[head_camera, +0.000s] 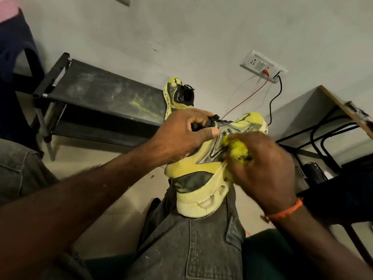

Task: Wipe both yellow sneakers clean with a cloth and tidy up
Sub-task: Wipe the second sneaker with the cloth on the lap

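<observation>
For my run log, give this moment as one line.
left hand: holds sneaker on knee | right hand: rubs cloth on its side | second sneaker: on floor

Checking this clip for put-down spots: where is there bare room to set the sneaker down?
Free: the dusty black bench top left of the second sneaker, and floor between bench and knee. Crowded: the lap, where left hand, right hand, cloth and held sneaker meet.

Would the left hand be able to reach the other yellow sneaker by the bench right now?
Probably not at once. The left hand grips the sneaker on the knee by its laces, so it would have to let go first. The other sneaker stands just beyond, with nothing visibly between.
</observation>
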